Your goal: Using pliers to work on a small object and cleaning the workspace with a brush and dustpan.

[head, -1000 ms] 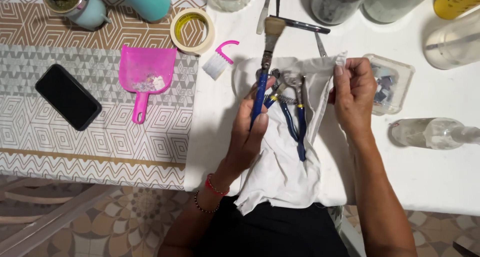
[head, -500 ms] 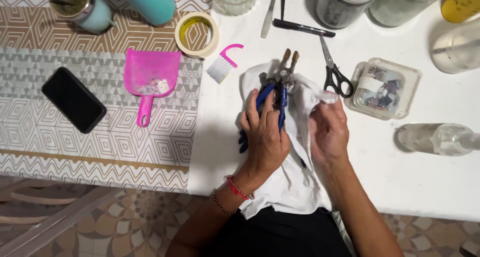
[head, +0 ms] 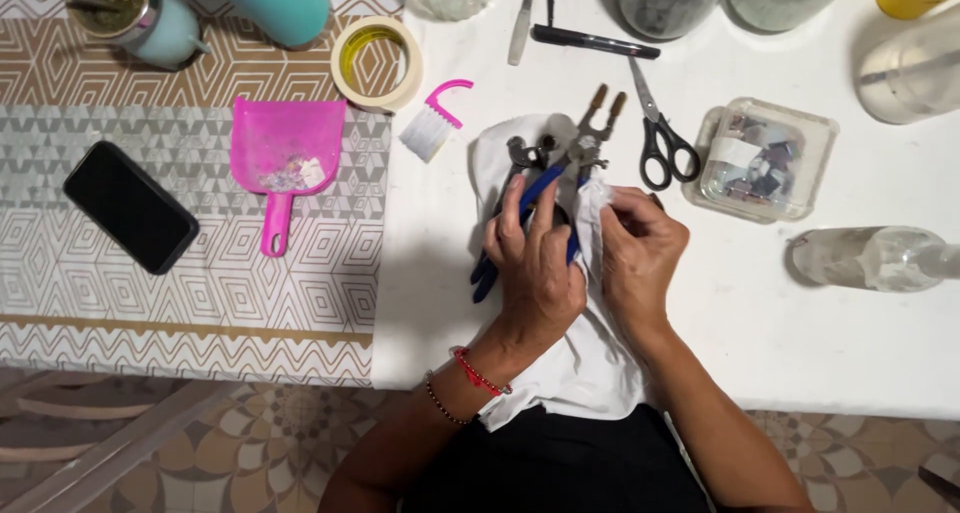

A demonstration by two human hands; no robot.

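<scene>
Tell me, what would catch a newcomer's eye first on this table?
Probably the two hands at the centre: the left hand grips blue-handled pliers lying on a white cloth, while the right hand pinches a fold of that cloth. To the left, a bright pink dustpan stands out on the patterned mat, beside a black phone.

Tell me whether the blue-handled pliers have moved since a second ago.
Yes. The blue-handled pliers have shifted; their head now points toward the scissors.
</scene>
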